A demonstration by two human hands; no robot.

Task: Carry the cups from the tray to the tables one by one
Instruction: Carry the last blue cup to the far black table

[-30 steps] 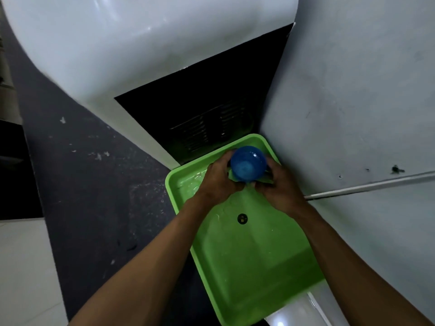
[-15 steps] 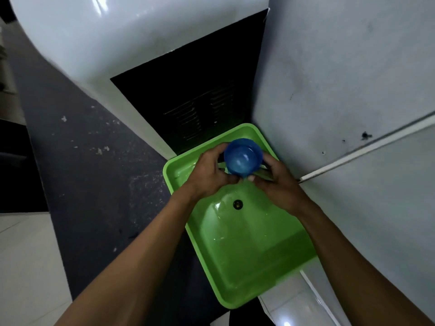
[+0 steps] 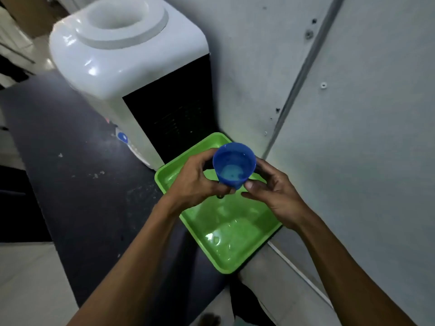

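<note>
A blue plastic cup (image 3: pixel 233 164) hangs upright above the far end of a green tray (image 3: pixel 226 231). Both of my hands hold it. My left hand (image 3: pixel 197 182) wraps its left side and base, and my right hand (image 3: pixel 273 191) touches its right side and base with the fingertips. The cup's mouth faces me and a little liquid shows at the bottom. No other cup shows on the tray.
The tray lies on a dark counter (image 3: pixel 77 189) in a corner. A white water dispenser (image 3: pixel 122 55) with a black back panel stands just behind the tray. A grey wall (image 3: pixel 353 114) with a thin pipe closes the right side. Pale floor tiles (image 3: pixel 28 285) lie lower left.
The cup has risen off the tray in both hands. My view has pulled back and tilted up, so the dispenser's top now shows.
</note>
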